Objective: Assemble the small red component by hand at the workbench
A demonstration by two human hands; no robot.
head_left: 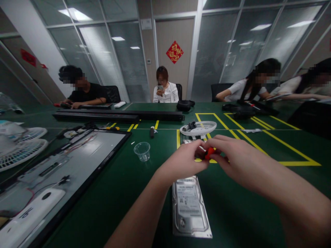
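Note:
Both hands meet in front of me above the green table. My right hand [232, 156] pinches a small red-and-black object [210, 153], perhaps a tool's handle; most of it is hidden by fingers. My left hand [187, 158] is closed against the object's left side, its fingertips touching or nearly touching those of the right. Below the hands a silver hard drive [190, 206] lies flat, label side up, with its far end near my left wrist. Another metal piece [187, 141] shows partly behind the left hand.
A clear plastic cup [142, 151] stands left of my hands. Farther left lies a large flat panel [85, 155] with a white device [33, 213] on it. A white basket-like grille [198, 128] holds dark parts. Black bars [119, 115] lie across the table. Several people sit opposite.

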